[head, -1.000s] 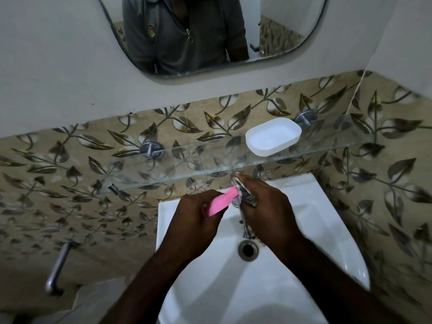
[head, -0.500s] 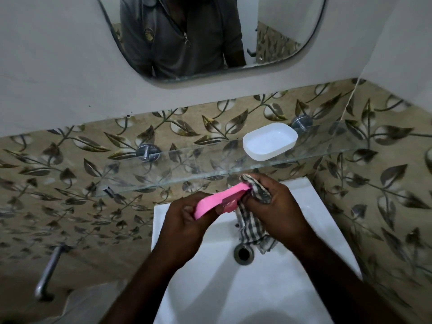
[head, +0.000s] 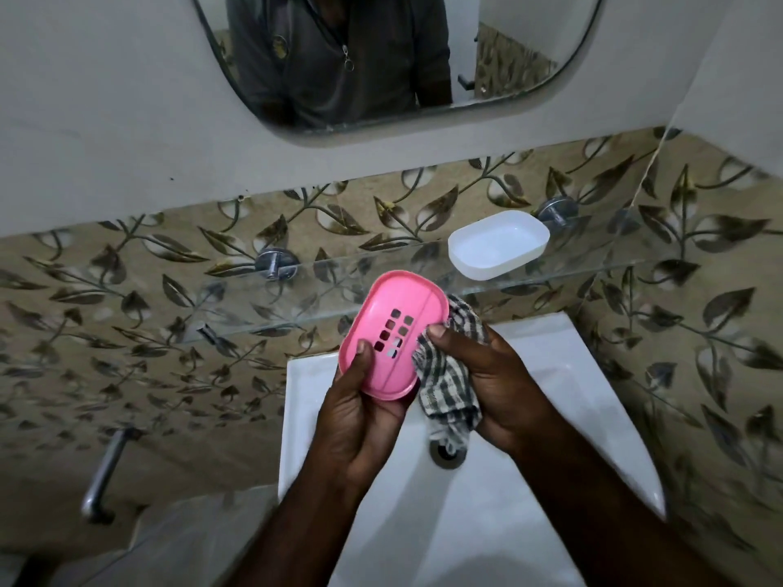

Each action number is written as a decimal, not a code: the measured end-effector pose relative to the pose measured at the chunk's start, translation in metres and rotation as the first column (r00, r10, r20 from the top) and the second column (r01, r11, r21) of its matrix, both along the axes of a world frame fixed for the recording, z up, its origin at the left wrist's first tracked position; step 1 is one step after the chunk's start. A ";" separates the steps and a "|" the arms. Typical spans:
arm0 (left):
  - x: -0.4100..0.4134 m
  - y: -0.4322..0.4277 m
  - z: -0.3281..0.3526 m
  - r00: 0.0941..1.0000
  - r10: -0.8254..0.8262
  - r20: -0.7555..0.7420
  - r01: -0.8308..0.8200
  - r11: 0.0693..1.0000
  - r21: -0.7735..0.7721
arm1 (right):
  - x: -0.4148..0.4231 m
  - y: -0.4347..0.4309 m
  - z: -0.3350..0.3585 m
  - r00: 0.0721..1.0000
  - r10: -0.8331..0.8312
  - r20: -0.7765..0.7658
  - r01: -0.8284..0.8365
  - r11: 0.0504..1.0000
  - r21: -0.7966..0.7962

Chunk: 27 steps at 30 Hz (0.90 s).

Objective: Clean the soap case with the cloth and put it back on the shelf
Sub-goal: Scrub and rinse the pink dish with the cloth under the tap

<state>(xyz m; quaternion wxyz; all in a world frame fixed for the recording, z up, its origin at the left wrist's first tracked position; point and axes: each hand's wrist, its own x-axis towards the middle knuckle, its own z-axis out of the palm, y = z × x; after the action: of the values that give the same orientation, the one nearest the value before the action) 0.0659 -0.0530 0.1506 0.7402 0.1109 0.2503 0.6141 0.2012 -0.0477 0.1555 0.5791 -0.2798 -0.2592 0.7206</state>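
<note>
Soap tray wiped over the washbasin

Leaf-patterned tiles back a glass shelf (head: 572,275) carrying a white soap case (head: 499,244). Over the washbasin (head: 584,400), the left hand (head: 360,410) clasps the pink slotted tray (head: 394,332); the right hand (head: 491,374) presses a bunched checked cloth (head: 449,379) against its edge.

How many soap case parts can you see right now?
2. The pink tray is in the left hand over the sink; the white dish sits on the glass shelf. None appears hidden.
</note>
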 end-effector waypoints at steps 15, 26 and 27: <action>0.009 -0.009 0.018 0.462 0.548 -0.697 -0.231 0.834 0.501 | -0.031 -0.025 0.000 0.950 0.111 0.293 -0.114 0.993 -0.006; -0.026 0.009 0.015 0.175 0.681 -0.711 -0.172 0.732 0.659 | -0.015 0.032 0.045 0.497 -0.410 0.765 0.161 0.910 0.383; -0.029 0.011 0.017 0.166 0.677 -0.717 -0.165 0.736 0.657 | -0.019 0.044 0.052 0.455 -0.454 0.766 0.163 0.888 0.430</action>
<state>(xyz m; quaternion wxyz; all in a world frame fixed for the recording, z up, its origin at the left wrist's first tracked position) 0.0370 -0.0423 0.1672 0.1948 0.5279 0.5065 0.6533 0.1820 -0.0039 0.2078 0.5338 -0.5485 -0.5565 0.3233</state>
